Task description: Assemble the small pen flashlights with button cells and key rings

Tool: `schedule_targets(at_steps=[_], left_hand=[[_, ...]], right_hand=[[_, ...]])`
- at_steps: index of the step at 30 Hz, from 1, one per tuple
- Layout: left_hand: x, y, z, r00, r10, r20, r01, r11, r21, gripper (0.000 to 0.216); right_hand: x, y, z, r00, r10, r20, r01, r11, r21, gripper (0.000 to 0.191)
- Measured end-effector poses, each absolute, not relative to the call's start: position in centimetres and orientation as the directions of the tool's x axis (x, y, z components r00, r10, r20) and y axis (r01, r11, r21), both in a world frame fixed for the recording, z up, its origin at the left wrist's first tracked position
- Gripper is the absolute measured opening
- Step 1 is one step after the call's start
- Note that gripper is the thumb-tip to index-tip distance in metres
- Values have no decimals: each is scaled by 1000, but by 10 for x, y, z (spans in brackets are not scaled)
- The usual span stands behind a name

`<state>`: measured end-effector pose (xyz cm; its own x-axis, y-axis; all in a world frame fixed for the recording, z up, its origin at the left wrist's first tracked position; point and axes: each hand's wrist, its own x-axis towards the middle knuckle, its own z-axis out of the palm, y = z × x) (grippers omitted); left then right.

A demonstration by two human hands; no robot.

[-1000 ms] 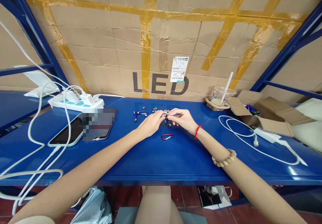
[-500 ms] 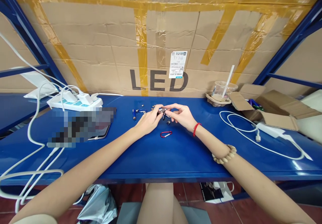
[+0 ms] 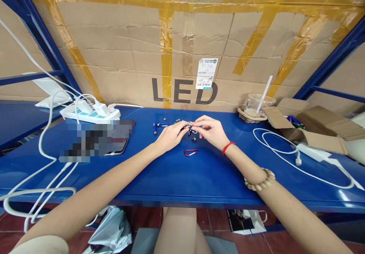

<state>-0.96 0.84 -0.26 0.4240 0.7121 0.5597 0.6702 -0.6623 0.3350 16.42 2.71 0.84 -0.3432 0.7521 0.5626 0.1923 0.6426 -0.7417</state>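
Note:
Between my two hands is a small silver metal cylinder (image 3: pixel 187 127), like part of a mini flashlight. My left hand (image 3: pixel 169 138) is closed on its left end, thumb and fingers pinching it. The fingertips of my right hand (image 3: pixel 212 132) pinch its right end, where a small dark and silver piece hangs. Just below lies a small metal bit (image 3: pixel 194 139). Nearer to me on the table rests a red carabiner (image 3: pixel 186 152). Left of my left hand are a short blue cylinder (image 3: pixel 155 129) and another blue piece with a metal clasp. Behind my hands lie small round discs (image 3: pixel 177 121).
A phone (image 3: pixel 121 147), partly blurred out, and a white power strip (image 3: pixel 114 115) with cables are at left. At right stand a plastic cup (image 3: pixel 252 111) with a straw in a carton holder, a coiled white cable (image 3: pixel 281 145) and an open cardboard box (image 3: pixel 325 140). A large carton forms the back.
The view has shifted, so everything sits slightly farther right. My right fingertips have shifted their grip at the cylinder's right end. Both hands still hold it.

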Motion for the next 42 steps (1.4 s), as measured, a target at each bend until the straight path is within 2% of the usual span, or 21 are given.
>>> schedule_targets(at_steps=[8, 13, 22, 32, 36, 42], left_hand=[[-11, 7, -8, 443, 667, 598, 660, -695, 286, 24], [-12, 6, -10, 440, 656, 613, 687, -686, 242, 27], [-12, 9, -14, 442, 601, 666, 686, -705, 181, 27], [-13, 7, -11, 416, 621, 664, 654, -712, 256, 28], [-13, 6, -6, 398, 681, 614, 677, -670, 305, 28], [-10, 2, -1, 390, 754, 528, 752, -592, 291, 26]], right_hand=[[161, 25, 4, -364, 794, 488, 129, 561, -818, 27], [161, 23, 7, -378, 818, 434, 151, 517, -843, 31], [163, 25, 3, -385, 803, 455, 146, 540, -829, 30], [157, 24, 2, -344, 819, 458, 172, 535, -827, 27], [154, 24, 1, -312, 830, 462, 145, 522, -840, 28], [154, 23, 4, -322, 839, 438, 129, 497, -858, 27]])
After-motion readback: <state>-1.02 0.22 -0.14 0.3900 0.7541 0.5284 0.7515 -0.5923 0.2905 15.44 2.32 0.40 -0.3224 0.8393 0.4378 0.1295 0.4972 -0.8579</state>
